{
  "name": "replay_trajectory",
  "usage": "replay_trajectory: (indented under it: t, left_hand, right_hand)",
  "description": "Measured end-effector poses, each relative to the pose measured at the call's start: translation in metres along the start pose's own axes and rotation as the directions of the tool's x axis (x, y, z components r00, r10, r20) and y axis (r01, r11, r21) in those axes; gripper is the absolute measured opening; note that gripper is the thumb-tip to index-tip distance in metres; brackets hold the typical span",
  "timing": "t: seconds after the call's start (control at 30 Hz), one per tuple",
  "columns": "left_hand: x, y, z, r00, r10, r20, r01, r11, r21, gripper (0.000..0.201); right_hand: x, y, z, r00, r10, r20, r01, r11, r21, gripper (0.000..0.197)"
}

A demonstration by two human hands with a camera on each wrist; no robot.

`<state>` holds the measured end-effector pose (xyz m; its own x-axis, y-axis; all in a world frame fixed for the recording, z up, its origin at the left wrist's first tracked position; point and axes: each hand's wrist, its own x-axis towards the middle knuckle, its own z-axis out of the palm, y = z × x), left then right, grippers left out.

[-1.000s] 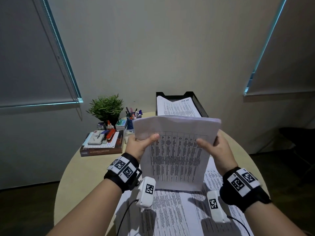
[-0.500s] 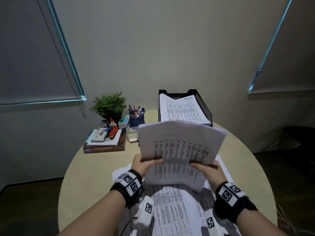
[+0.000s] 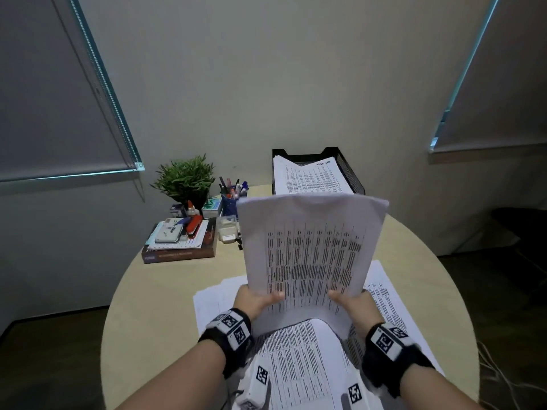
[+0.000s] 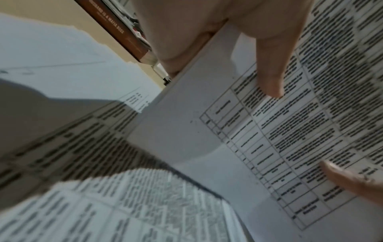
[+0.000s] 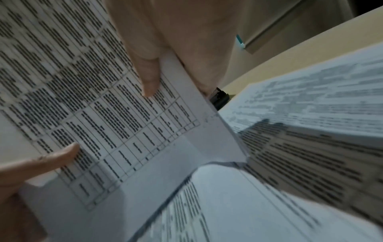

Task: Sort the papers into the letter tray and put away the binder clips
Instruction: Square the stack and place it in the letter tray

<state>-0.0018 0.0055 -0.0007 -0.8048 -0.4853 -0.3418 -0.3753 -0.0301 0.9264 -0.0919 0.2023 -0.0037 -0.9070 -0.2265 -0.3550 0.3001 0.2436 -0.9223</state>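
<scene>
Two hands hold one sheaf of printed papers [image 3: 310, 250] upright above the middle of the round table [image 3: 154, 306]. The left hand [image 3: 256, 301] pinches the sheaf's lower left corner, thumb on the printed face and fingers behind; the right hand [image 3: 349, 304] pinches the lower right corner the same way. The left wrist view shows the left thumb [image 4: 269, 70] lying across the table of text, and the right wrist view shows the right thumb [image 5: 148, 72] pressed on the page near its edge. The sheaf's bottom edge curls toward the person.

More loose papers [image 3: 299, 365] lie spread flat at the table's near edge, under the wrists. The black letter tray [image 3: 349, 170] stands at the far edge, already holding a stack of sheets [image 3: 307, 179]. At the far left edge sit a potted plant [image 3: 185, 179], a pen cup [image 3: 232, 199] and a book [image 3: 180, 251] with small items piled on it. A small black clip [image 3: 240, 246] lies just left of the raised sheaf.
</scene>
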Motion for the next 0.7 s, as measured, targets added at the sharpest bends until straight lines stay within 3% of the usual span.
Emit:
replay_trajectory:
  t: [0.1, 0.17, 0.3, 0.33, 0.4, 0.43, 0.47, 0.5, 0.57, 0.63, 0.67, 0.7]
  left_hand:
    - [-0.002, 0.008, 0.005, 0.998, 0.007, 0.059, -0.005, 1.000, -0.024, 0.026]
    - [-0.004, 0.007, 0.010, 0.997, -0.019, 0.075, 0.028, 0.991, -0.132, 0.029]
    - [-0.007, -0.016, 0.018, 0.986, -0.096, 0.136, 0.081, 0.990, 0.112, 0.021]
    - [-0.008, -0.024, 0.018, 0.979, -0.134, 0.157, 0.103, 0.976, 0.191, 0.027]
    - [-0.009, -0.040, 0.016, 0.950, -0.228, 0.213, 0.141, 0.922, 0.361, 0.062]
    - [-0.011, -0.047, 0.015, 0.924, -0.280, 0.261, 0.144, 0.887, 0.440, 0.075]
    - [-0.014, -0.051, 0.013, 0.888, -0.325, 0.325, 0.139, 0.864, 0.484, 0.075]
    - [-0.018, -0.055, 0.011, 0.844, -0.361, 0.397, 0.151, 0.869, 0.471, 0.062]
    - [-0.028, -0.062, 0.008, 0.712, -0.426, 0.558, 0.285, 0.902, 0.325, 0.036]
    - [-0.035, -0.067, 0.005, 0.559, -0.424, 0.713, 0.436, 0.881, 0.182, 0.043]
    - [-0.034, -0.070, 0.004, 0.526, -0.413, 0.743, 0.461, 0.873, 0.159, 0.047]
    - [-0.031, -0.071, 0.003, 0.526, -0.404, 0.748, 0.466, 0.873, 0.144, 0.048]
  right_hand:
    - [-0.004, -0.011, -0.012, 0.998, -0.040, 0.048, 0.037, 0.998, 0.048, 0.014]
    - [-0.006, -0.007, -0.019, 0.998, -0.011, 0.069, 0.004, 0.995, 0.095, 0.005]
    - [-0.007, 0.031, -0.025, 0.988, 0.132, 0.080, -0.146, 0.968, 0.206, 0.030]
    - [-0.008, 0.041, -0.027, 0.982, 0.165, 0.090, -0.180, 0.962, 0.206, 0.037]
    - [-0.012, 0.057, -0.031, 0.970, 0.221, 0.102, -0.236, 0.956, 0.174, 0.045]
    - [-0.014, 0.064, -0.035, 0.966, 0.239, 0.100, -0.252, 0.957, 0.145, 0.053]
    - [-0.013, 0.070, -0.038, 0.963, 0.254, 0.092, -0.265, 0.955, 0.135, 0.061]
    - [-0.013, 0.073, -0.041, 0.958, 0.273, 0.087, -0.282, 0.952, 0.122, 0.070]
    - [-0.009, 0.078, -0.047, 0.941, 0.326, 0.091, -0.334, 0.939, 0.083, 0.081]
    - [-0.001, 0.079, -0.050, 0.931, 0.359, 0.070, -0.363, 0.929, 0.075, 0.093]
    - [0.005, 0.076, -0.051, 0.930, 0.361, 0.074, -0.367, 0.927, 0.085, 0.097]
    - [0.008, 0.069, -0.051, 0.934, 0.347, 0.087, -0.355, 0.930, 0.098, 0.098]
